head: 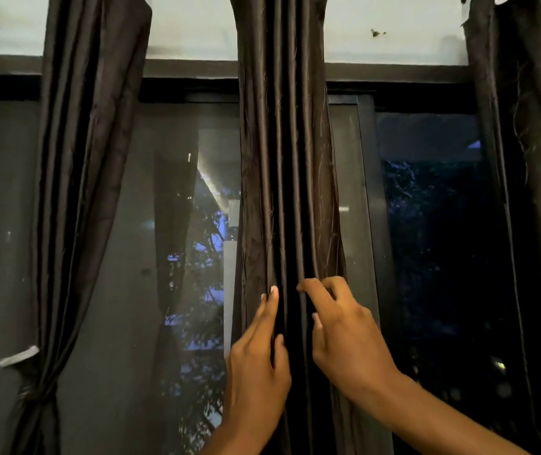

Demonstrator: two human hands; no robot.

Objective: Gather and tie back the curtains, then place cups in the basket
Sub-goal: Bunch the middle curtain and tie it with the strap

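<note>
At the centre of the frame a dark middle curtain is hung in narrow vertical folds in front of a dark window, and it is gripped low down by 2 hands. A fold is held between the thumb and long fingers of the left hand, while an adjoining fold just to the right is pinched by the curled fingers of the right hand. At the left of the frame a second curtain is seen gathered and tied near the lower left, and a third curtain is hung along the right edge.
</note>
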